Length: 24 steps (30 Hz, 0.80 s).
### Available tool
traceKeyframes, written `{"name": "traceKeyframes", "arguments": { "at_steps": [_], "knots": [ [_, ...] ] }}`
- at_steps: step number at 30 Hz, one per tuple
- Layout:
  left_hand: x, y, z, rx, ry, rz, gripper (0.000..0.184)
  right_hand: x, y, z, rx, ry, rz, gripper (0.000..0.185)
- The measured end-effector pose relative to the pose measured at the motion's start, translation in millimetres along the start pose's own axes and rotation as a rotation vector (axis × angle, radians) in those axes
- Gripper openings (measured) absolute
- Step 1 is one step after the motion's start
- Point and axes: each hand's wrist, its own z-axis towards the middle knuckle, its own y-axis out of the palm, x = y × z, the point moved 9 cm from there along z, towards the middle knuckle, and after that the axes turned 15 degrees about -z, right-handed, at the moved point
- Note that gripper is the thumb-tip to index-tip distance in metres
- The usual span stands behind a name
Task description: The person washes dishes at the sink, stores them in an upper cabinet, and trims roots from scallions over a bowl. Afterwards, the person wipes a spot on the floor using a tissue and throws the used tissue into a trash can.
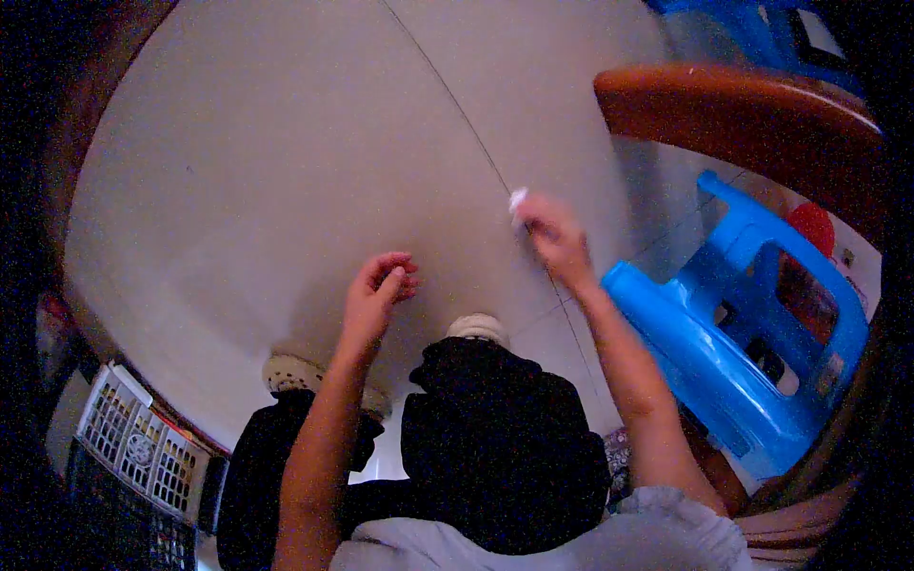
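Note:
Blurred by motion, my right hand [557, 243] is closed on a small crumpled white piece that looks like tissue [518, 205], which sticks out past the fingertips above the pale floor. My left hand [379, 285] is held out in front of my knees, its fingers loosely bent and the thumb a little apart from them. Nothing shows in it. Both hands are in the air, well apart from each other. A blue plastic stool [705, 352] lies on its side close to my right forearm.
A thin dark line [457, 109] runs across the pale floor [286, 143]. At the upper right is a brown wooden edge [733, 100], with blue items behind it. A white slatted basket [143, 443] stands at lower left. My legs and light clogs [290, 373] are below.

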Motion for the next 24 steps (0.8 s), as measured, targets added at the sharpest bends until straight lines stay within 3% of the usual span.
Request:
{"name": "traceKeyframes", "arguments": {
  "at_steps": [2, 4, 7, 11, 14, 16, 18, 19, 21, 24],
  "knots": [
    [4.9, -3.2, 0.7, 0.031, 0.003, 0.024, 0.021, 9.6, -34.7, 50.7, 0.188, 0.023, -0.027, 0.028],
    [8.7, -1.5, -1.0, 0.023, 0.011, 0.022, 0.021, 21.8, -59.5, 80.0, 0.352, -0.055, -0.374, 0.027],
    [19.4, 0.1, -4.3, 0.009, 0.029, 0.013, 0.022, 32.0, -41.1, 49.5, 0.374, -0.035, -0.425, 0.029],
    [26.4, -0.5, -12.3, 0.034, 0.028, 0.010, 0.023, -10.2, -0.8, -18.9, -0.045, -0.073, -0.244, 0.030],
    [17.8, -1.2, -18.4, 0.089, 0.020, -0.026, 0.023, -29.7, -9.7, 17.0, 0.037, -0.034, -0.035, 0.031],
    [17.9, -0.2, -14.6, 0.086, 0.018, -0.011, 0.023, -67.8, -8.8, 76.6, 0.093, -0.154, 0.040, 0.031],
    [21.5, 3.6, -14.5, 0.067, 0.030, 0.007, 0.023, -102.2, 10.6, 113.3, 0.097, -0.408, -0.031, 0.032],
    [18.2, 4.4, -15.3, 0.054, 0.027, 0.000, 0.022, -96.5, 16.2, 122.8, 0.100, -0.410, -0.028, 0.032],
    [24.3, 6.2, -17.7, 0.045, 0.019, -0.012, 0.022, -103.8, 58.4, 119.9, -0.163, -0.671, -0.215, 0.032],
    [22.7, 2.2, -20.1, 0.090, 0.030, -0.068, 0.022, -71.9, 53.4, 84.3, -0.314, -0.795, -0.264, 0.033]
  ]
}}
